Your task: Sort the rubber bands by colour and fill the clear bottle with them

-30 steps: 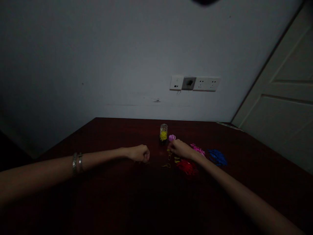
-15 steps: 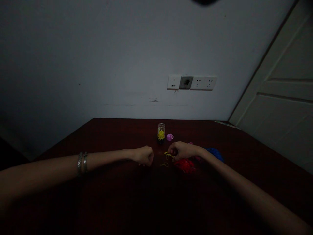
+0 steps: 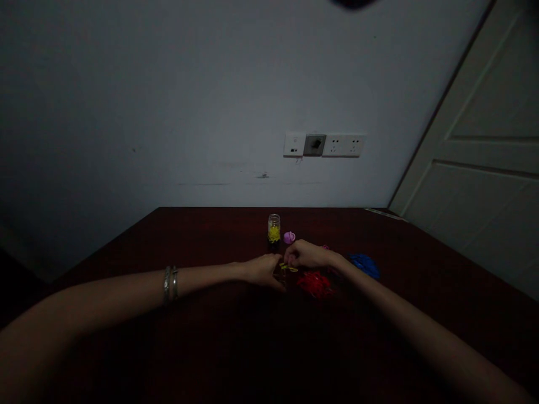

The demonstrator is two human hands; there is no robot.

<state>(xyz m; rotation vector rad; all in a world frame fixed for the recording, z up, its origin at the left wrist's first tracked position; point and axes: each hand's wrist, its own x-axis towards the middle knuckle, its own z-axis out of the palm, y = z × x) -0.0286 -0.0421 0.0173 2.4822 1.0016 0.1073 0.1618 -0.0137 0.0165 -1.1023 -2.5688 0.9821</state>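
Note:
My left hand point(image 3: 265, 270) is beside some thin yellow strands point(image 3: 289, 268), its fingers apart and reaching around their left end. My right hand point(image 3: 304, 254) is closed in a pinch just above the same strands; what lies between its fingertips is too small to make out. Behind the hands stands a clear glass jar point(image 3: 274, 229) with yellow pieces inside. A small pink-purple lid-like item point(image 3: 289, 237) lies right of the jar. Below my right wrist is a heap of red strands point(image 3: 315, 284).
A blue bundle point(image 3: 364, 265) lies right of my right forearm, and some pink strands point(image 3: 327, 247) show behind the wrist. The dark red table point(image 3: 210, 230) meets a wall with sockets point(image 3: 343, 145). A pale door point(image 3: 484, 151) stands at the right.
My left hand has moved right to the yellow strands and its fingers have spread from a closed shape. My right hand has shifted slightly left, off the red heap. The view has turned a little.

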